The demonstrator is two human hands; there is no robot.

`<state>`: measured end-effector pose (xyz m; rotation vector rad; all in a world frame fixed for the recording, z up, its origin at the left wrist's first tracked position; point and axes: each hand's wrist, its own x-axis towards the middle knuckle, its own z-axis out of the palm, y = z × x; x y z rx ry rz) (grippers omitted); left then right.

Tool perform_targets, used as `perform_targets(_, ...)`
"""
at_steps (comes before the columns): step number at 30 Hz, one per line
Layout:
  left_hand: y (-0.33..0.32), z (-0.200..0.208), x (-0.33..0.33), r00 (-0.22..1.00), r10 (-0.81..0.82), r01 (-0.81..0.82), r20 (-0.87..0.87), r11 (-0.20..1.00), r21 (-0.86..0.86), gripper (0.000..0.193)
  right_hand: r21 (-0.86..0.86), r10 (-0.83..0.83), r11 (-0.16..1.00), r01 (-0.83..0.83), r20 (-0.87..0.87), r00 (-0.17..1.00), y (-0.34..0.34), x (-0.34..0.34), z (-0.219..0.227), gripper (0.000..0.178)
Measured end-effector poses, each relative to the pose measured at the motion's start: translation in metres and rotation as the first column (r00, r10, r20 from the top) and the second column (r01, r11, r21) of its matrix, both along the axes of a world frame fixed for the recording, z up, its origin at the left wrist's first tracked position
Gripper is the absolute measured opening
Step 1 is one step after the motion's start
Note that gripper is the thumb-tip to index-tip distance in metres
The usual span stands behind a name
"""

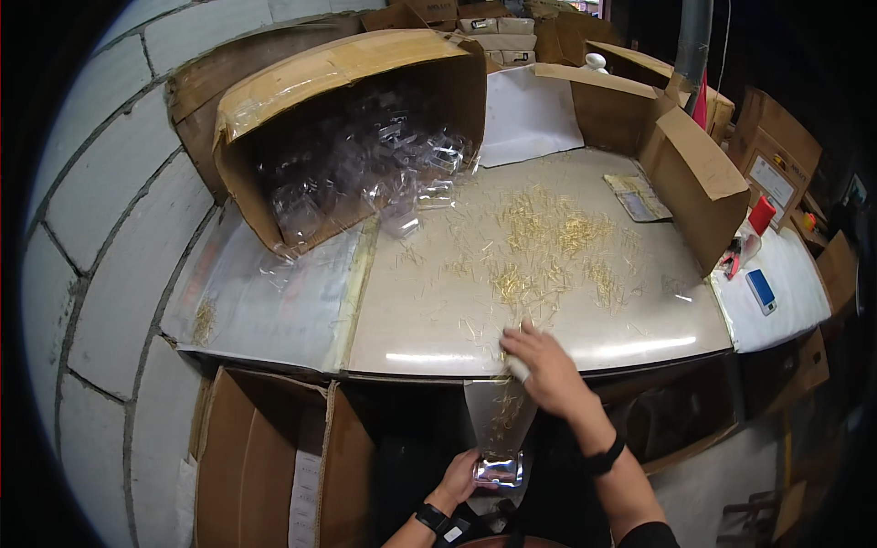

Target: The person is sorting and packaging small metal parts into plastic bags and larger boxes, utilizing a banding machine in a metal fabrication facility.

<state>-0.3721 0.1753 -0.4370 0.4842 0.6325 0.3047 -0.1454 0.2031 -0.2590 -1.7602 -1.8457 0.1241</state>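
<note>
My left hand [457, 477] is below the table edge, its fingers closed round a small shiny clear plastic box [499, 470]. A grey sloping chute [491, 438] runs down from the table edge to this box, and several thin gold-coloured pins lie on it. At the top of the chute my right hand [546, 370] rests on the table's front edge, fingers stretched forward and slightly blurred. A white cover shows on one of its digits. Beyond the fingertips spreads a loose heap of gold-coloured pins [566, 228], thinning out toward the front.
A cardboard box [352, 59] on its side holds clear plastic boxes [397, 155]. Cardboard walls [694, 164] bound the table [429, 320]. At right, a blue phone [760, 291] and red spool [761, 216] sit on a white surface. Cartons [260, 457] stand below; a block wall [119, 210] rises left.
</note>
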Motion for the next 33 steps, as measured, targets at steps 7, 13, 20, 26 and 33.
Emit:
perform_targets(7,-0.005,-0.002,0.015,0.998,0.053,-0.053,0.016,0.998,-0.030,0.033,-0.070,-0.011,0.997,0.024,0.181,0.983,0.006,-0.013,-0.016,0.051)
perform_targets(13,-0.003,0.003,0.010,0.994,0.078,-0.077,-0.070,0.997,0.020,0.032,0.025,-0.062,0.998,0.060,0.118,0.991,-0.002,-0.025,-0.013,0.048)
perform_targets(20,-0.003,0.017,0.007,0.993,0.075,-0.071,-0.096,0.996,0.050,0.035,-0.049,0.061,0.997,-0.060,0.020,0.998,-0.024,-0.039,0.008,0.049)
perform_targets(26,-0.003,0.018,-0.002,0.990,0.068,-0.059,-0.122,0.996,0.074,0.039,-0.013,0.110,0.994,-0.112,-0.116,0.987,-0.033,-0.033,0.023,0.039)
perform_targets(33,-0.005,0.018,0.001,0.994,0.076,-0.070,-0.081,0.994,0.082,0.040,0.082,-0.055,0.995,0.053,0.020,0.998,-0.001,0.002,-0.012,0.034)
